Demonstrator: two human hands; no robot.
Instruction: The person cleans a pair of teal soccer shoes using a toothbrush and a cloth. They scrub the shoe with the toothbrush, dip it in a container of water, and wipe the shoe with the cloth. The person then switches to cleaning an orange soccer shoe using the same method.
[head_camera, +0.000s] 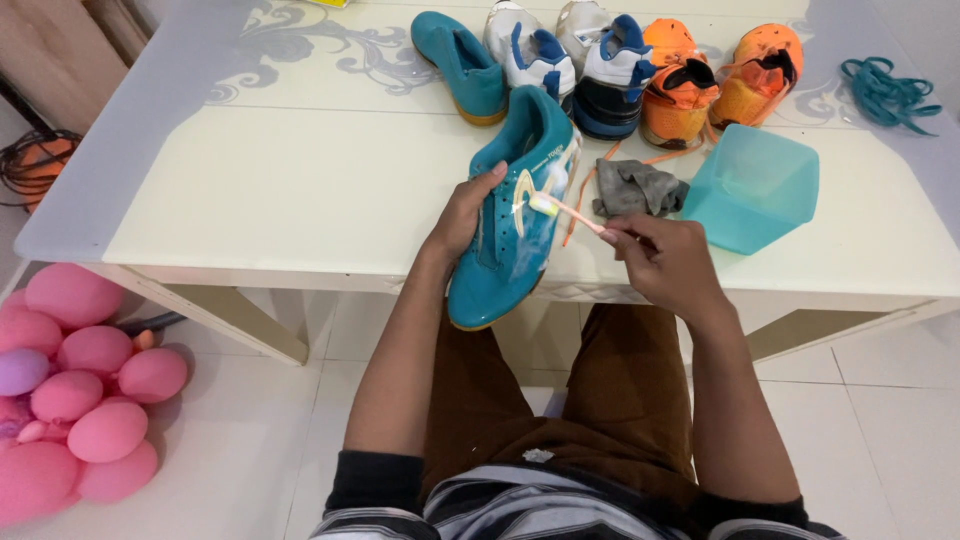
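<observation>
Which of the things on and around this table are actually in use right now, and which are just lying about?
In use:
- teal shoe, steadied by the left hand
- toothbrush, in the right hand, its head on the shoe

Lying about:
- grey cloth
- teal plastic tub
- second teal shoe
- white-and-blue pair
- orange pair
- teal laces
- pink balloons on the floor
</observation>
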